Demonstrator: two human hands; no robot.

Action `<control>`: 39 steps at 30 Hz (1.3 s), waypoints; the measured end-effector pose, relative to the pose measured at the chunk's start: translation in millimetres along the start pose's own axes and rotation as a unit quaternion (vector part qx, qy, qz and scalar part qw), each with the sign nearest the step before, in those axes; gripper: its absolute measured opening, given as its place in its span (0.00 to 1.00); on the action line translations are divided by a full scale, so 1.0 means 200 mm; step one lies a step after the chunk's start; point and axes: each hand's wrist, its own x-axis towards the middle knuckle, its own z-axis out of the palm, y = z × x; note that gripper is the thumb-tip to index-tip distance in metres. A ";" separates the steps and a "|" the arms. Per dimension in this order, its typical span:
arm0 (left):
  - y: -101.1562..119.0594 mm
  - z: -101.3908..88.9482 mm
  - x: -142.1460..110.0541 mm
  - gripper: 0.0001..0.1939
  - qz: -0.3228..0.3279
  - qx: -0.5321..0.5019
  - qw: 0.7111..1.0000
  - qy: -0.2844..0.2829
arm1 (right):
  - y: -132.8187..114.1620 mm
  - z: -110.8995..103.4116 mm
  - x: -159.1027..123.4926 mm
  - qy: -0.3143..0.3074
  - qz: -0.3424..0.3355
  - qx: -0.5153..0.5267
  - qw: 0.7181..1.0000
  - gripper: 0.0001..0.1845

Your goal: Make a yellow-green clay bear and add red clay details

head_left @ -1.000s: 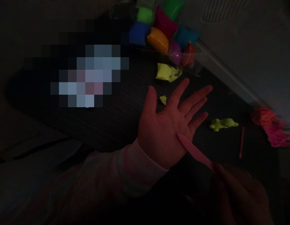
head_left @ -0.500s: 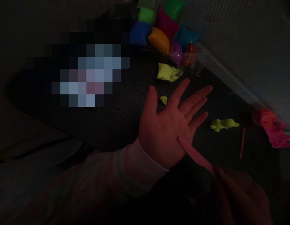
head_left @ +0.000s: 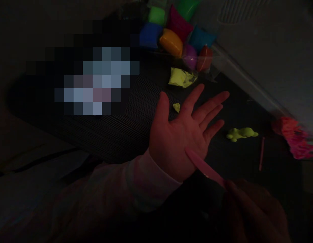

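Note:
Palm up and fingers spread, my left hand (head_left: 179, 141) is held over the dark table. My right hand (head_left: 257, 206), low on the right, grips a pink plastic clay knife (head_left: 207, 170), whose tip lies over the left palm; whether it presses on the skin I cannot tell. Beyond my left thumb is a small lump of yellow clay (head_left: 176, 107). An opened packet of yellow clay (head_left: 178, 77) rests past the fingertips. To the right of my little finger lies a small yellow-green clay figure (head_left: 241, 134), with a thin pink stick (head_left: 262, 153) beside it.
Several coloured clay packets, such as an orange packet (head_left: 171, 42), sit in clear plastic at the back. Crumpled pink-red material (head_left: 295, 136) is at the right edge. A pixelated patch covers the left part of the dark ridged table (head_left: 115, 131). The scene is very dim.
The pink knife and my right hand have shifted slightly left, so the tip is farther across the left palm. My left hand has stayed nearly still.

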 end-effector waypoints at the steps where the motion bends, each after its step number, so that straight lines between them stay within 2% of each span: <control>1: 0.00 0.00 0.00 0.29 0.001 0.000 1.000 0.003 | -0.02 0.01 0.00 0.048 0.053 -0.004 0.997 0.28; 2: 0.00 0.00 0.00 0.29 0.003 0.001 1.000 0.005 | -0.03 0.02 0.01 0.071 0.079 -0.010 0.994 0.28; 4: 0.00 0.00 0.01 0.29 0.009 0.010 1.000 0.012 | -0.05 0.03 0.01 0.079 0.085 -0.020 0.993 0.26; 6: 0.00 0.00 0.01 0.30 0.015 0.021 0.999 0.022 | -0.06 0.03 0.00 0.073 0.077 -0.018 0.994 0.25; 13: 0.00 0.00 0.02 0.30 0.032 0.028 0.998 0.048 | -0.07 0.05 0.00 0.079 0.111 0.006 0.991 0.25; 17: 0.00 0.00 0.02 0.29 0.035 0.013 0.997 0.067 | -0.02 0.00 0.02 0.059 0.069 -0.004 0.996 0.26; 21: 0.00 0.01 0.02 0.29 0.032 0.009 0.997 0.075 | 0.02 -0.01 0.02 -0.038 -0.034 0.020 0.998 0.30; 22: 0.00 0.01 0.02 0.29 0.032 0.008 0.997 0.075 | 0.01 -0.01 0.03 -0.028 -0.023 0.009 0.999 0.30; 25: 0.00 0.01 0.02 0.28 0.029 -0.001 0.996 0.079 | -0.03 0.02 0.02 0.074 0.078 -0.020 0.994 0.26; 26: 0.00 0.01 0.02 0.27 0.027 -0.006 0.996 0.080 | -0.04 0.02 0.02 0.091 0.096 -0.022 0.991 0.25; 28: 0.00 0.01 0.02 0.27 0.024 -0.010 0.997 0.079 | -0.02 0.00 0.01 0.063 0.070 -0.016 0.995 0.26; 30: 0.00 0.01 0.02 0.28 0.025 -0.002 0.997 0.073 | 0.02 -0.02 0.01 -0.023 -0.028 -0.015 0.999 0.28; 31: 0.00 0.00 0.02 0.28 0.026 0.006 0.997 0.070 | 0.03 -0.03 0.01 -0.045 -0.062 -0.020 0.997 0.30; 32: 0.00 0.00 0.02 0.29 0.028 0.013 0.997 0.066 | 0.04 -0.04 0.01 -0.045 -0.066 -0.028 0.996 0.30; 35: 0.00 0.00 0.02 0.30 0.031 0.019 0.997 0.064 | 0.02 -0.01 0.02 -0.010 -0.019 -0.028 0.999 0.28; 36: 0.00 0.00 0.02 0.29 0.031 0.014 0.997 0.065 | -0.01 0.00 0.02 0.055 0.061 -0.027 0.996 0.26; 37: 0.00 0.00 0.02 0.29 0.030 0.008 0.997 0.066 | -0.03 0.01 0.02 0.094 0.090 -0.022 0.991 0.26; 39: 0.00 0.00 0.02 0.28 0.028 -0.005 0.998 0.064 | -0.05 0.02 0.02 0.083 0.099 -0.020 0.991 0.25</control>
